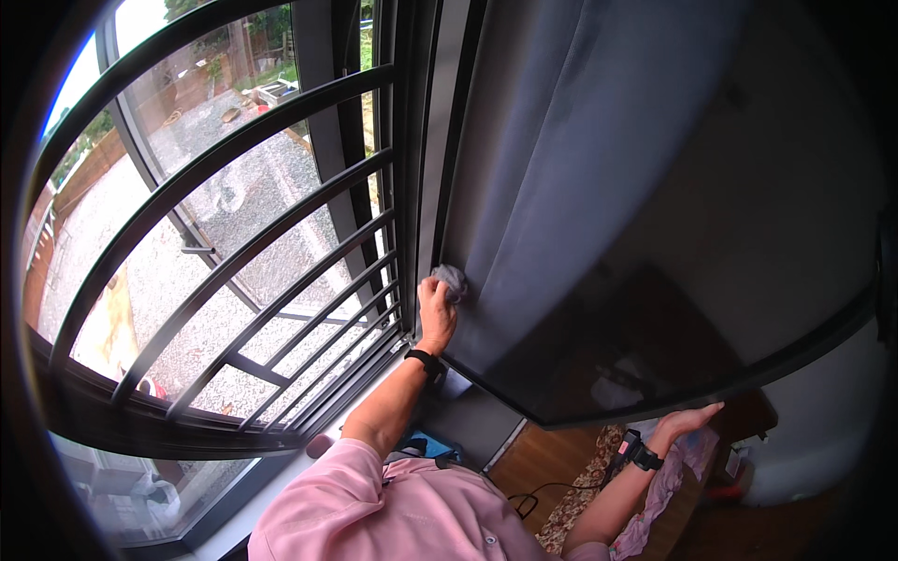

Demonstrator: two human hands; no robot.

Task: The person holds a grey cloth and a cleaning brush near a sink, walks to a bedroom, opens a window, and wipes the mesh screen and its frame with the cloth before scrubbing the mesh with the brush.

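Note:
My left hand (pixel 436 312) pinches a crumpled grey cloth (pixel 450 282) against the dark window frame (pixel 428 203), at the hinge side of an inward-swung dark mesh screen panel (pixel 631 294). On the right, my right hand (pixel 691 421) holds the panel's lower outer edge from beneath, palm turned up and fingers stretched along the frame; its far side is hidden. Both wrists wear black bands, and the right one carries a small device. Dark metal window bars (pixel 259 266) stand left of my left hand.
An outer glazed sash (pixel 245 175) with a handle stands swung out over gravel. Below are a pale sill (pixel 330 421), a blue item (pixel 442 445), a wooden surface (pixel 523 456) with a black cable (pixel 554 485), floral fabric (pixel 582 484) and pink cloth (pixel 656 498).

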